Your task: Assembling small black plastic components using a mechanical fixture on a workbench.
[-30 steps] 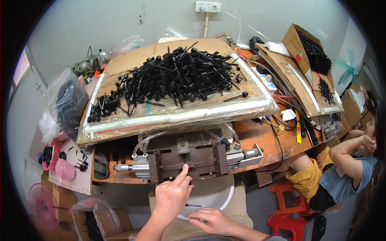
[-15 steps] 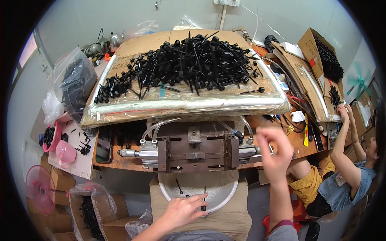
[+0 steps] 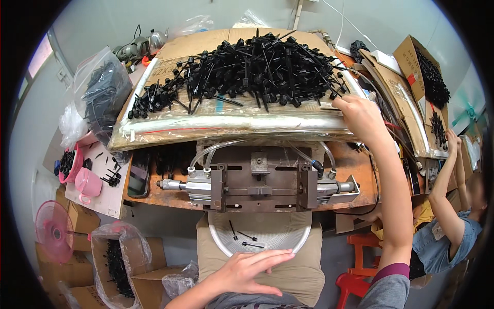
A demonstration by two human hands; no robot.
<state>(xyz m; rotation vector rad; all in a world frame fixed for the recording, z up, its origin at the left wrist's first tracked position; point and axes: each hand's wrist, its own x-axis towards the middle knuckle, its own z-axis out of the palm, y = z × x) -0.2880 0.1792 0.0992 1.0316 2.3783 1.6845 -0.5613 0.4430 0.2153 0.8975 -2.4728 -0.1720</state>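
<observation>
Black plastic ties (image 3: 247,67) lie heaped on a plastic-wrapped cardboard sheet (image 3: 221,123), and the right hand (image 3: 363,116) reaches up to the heap's right end, fingers curled over the sheet's edge beside the outermost ties; whether it pinches one cannot be told, since the fingertips are hidden behind the hand. The left hand (image 3: 247,270) lies low in the view, palm down and fingers spread loosely, its fingertips touching the near rim of a round metal dish (image 3: 221,242) that sits on the person's lap; a few black ties lie inside the dish. Just above the dish, at the front edge of the orange-brown workbench (image 3: 360,165), stands a dark metal press fixture (image 3: 260,183) with a horizontal cylinder and clear hoses curving up from it. Left of the bench a pink cup (image 3: 88,183) rests on a pale board, with a clear bag of black parts (image 3: 100,95) above it and a pink fan (image 3: 51,229) on the floor. Far right, cardboard boxes (image 3: 429,77) hold more black ties, and another person in a blue shirt (image 3: 447,242) sits with an arm raised.
</observation>
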